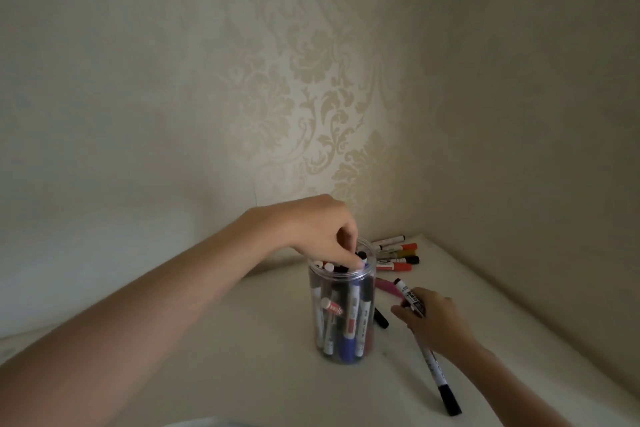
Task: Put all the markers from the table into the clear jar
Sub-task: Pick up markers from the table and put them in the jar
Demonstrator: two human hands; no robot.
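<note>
Hands [322,229] flanking marker-filled jar [341,308]

Print on marker barrels [412,302] in clear jar [341,314], too blurred to read

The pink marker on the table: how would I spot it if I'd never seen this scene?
Start at the clear jar standing mid-table. Just behind its right side, toward the pile of markers in the wall corner, the pink marker lies flat by itself. It is the only all-pink one; its neighbours have white barrels.
</note>
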